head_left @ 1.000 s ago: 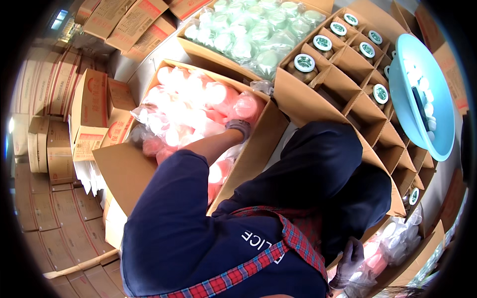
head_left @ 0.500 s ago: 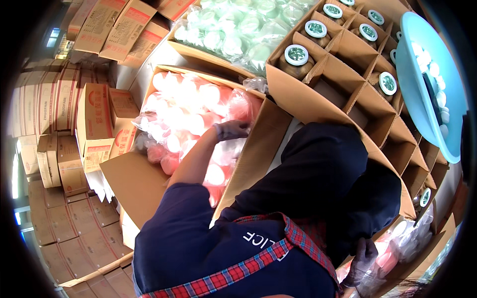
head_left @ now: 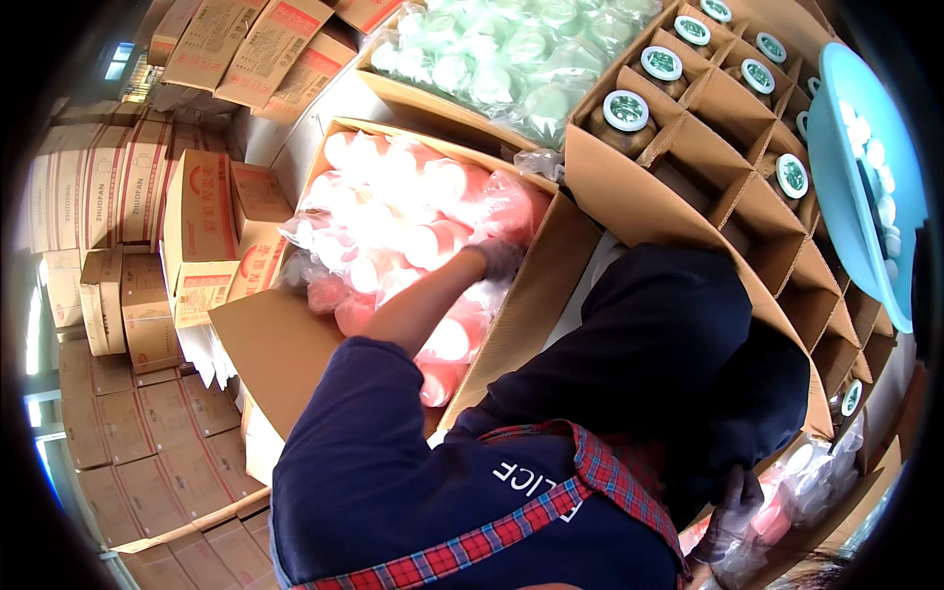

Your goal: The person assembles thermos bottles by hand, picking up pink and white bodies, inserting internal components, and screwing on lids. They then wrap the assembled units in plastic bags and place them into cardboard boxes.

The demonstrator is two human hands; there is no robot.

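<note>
My left hand (head_left: pixel 497 258), in a grey glove, reaches into an open cardboard box (head_left: pixel 285 344) of pink and white plastic lids (head_left: pixel 393 236) packed in a clear bag. Its fingers curl down among the lids near the box's right wall, and their grip is hidden. My right hand (head_left: pixel 733 511), also gloved, sits low at the right. It is closed on a clear plastic bag of pink lids (head_left: pixel 796 492). My dark blue sleeves and plaid apron straps fill the lower middle.
A divided carton (head_left: pixel 708 187) with green-lidded jars (head_left: pixel 625 110) stands to the right. A box of pale green lids (head_left: pixel 511 59) lies behind. A light blue basin (head_left: pixel 846 167) sits at the far right, and stacked cartons (head_left: pixel 197 216) line the left.
My left hand has shifted a little to the right inside the box of pink lids. My right hand stays at the bag.
</note>
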